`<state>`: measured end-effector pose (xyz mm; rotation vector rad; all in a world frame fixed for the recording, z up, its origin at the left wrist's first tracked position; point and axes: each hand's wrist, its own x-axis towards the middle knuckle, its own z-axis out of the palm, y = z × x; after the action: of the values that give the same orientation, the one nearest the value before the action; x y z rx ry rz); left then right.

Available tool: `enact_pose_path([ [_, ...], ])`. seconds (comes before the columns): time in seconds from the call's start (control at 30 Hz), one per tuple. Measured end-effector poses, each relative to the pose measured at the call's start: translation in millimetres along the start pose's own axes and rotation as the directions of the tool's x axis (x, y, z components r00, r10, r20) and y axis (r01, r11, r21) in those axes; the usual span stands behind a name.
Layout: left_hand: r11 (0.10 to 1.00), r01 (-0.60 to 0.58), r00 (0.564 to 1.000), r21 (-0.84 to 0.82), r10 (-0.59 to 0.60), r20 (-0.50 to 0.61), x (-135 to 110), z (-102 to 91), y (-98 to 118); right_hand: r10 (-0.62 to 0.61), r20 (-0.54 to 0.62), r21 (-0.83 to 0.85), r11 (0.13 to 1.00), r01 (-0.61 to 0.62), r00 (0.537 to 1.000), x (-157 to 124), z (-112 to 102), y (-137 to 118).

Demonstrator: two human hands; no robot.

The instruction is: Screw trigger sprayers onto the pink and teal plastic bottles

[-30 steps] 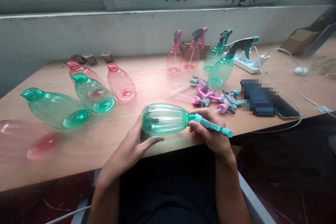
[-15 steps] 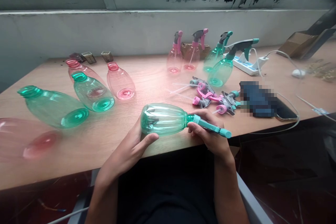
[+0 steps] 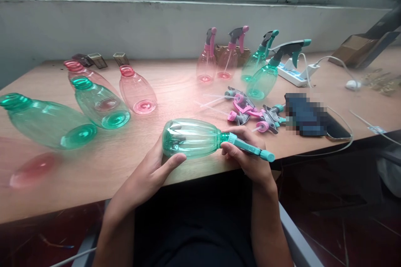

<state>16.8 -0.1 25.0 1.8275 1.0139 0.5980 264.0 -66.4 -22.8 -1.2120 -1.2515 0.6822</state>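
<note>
A clear green spray bottle (image 3: 191,138) lies sideways in both my hands above the table's front edge, its base to the left. My left hand (image 3: 156,170) cups the base, thumb along the near side and the other fingers hidden beneath. Around the neck, the fingers of my right hand (image 3: 252,163) are closed at the teal spray head (image 3: 247,146), which sits on the bottle's mouth and points right. Beyond the right hand is a pile of loose pink, grey and teal spray heads (image 3: 247,110) with thin tubes.
At left stand headless bottles, among them a green bottle (image 3: 52,123) and a pink bottle (image 3: 138,89). Along the back are pink spray bottles (image 3: 205,64) and green spray bottles (image 3: 263,80). A power strip (image 3: 293,74), phone (image 3: 338,127) and cables lie at right.
The view has tilted down and shifted slightly, so the whole scene sits a little higher and further left. Both hands keep the same hold on the green spray bottle.
</note>
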Motion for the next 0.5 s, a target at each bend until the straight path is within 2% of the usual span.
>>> enact_pose_path([
  [0.23,0.999,-0.04,0.999,0.017,0.04,0.013,-0.1,-0.3,-1.2,0.005,-0.03,0.012,1.0,-0.005,1.0,-0.1,1.6,-2.0],
  [0.5,0.999,-0.023,1.0,0.026,0.022,0.017,-0.3,-1.3,-3.7,0.014,-0.024,0.052,0.999,-0.013,1.0,1.1,1.6,-4.2],
])
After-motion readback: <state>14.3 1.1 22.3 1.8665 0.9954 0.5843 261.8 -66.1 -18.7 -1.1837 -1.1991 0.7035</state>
